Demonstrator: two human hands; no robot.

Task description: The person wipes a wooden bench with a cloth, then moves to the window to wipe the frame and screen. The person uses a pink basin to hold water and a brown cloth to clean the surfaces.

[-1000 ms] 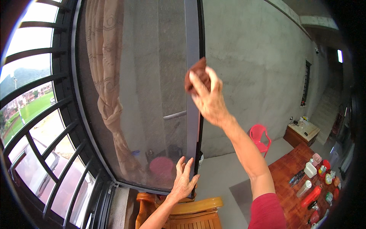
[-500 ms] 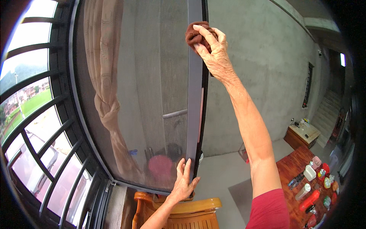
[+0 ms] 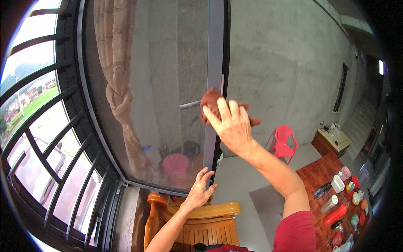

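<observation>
A brown cloth (image 3: 211, 104) is bunched under the fingers of my right hand (image 3: 235, 127), which presses it on the grey upright frame (image 3: 215, 46) of the swung-out window panel. One end of the cloth hangs out to the right of my hand. Lower down, my left hand (image 3: 200, 192) rests with spread fingers against the bottom of that same frame. Through the panel's dark mesh (image 3: 155, 84) a knotted beige curtain (image 3: 121, 98) shows.
Black window bars (image 3: 63, 155) stand at the left. Below the panel is a wooden bench (image 3: 214, 229). At the right, a red-brown table (image 3: 310, 176) bears several bottles and containers. A pink chair (image 3: 284, 140) stands by the grey wall (image 3: 289, 63).
My right hand has moved down the frame with the cloth, from near its top to about mid-height. The left hand stays at the frame's bottom. The pink chair has come into sight.
</observation>
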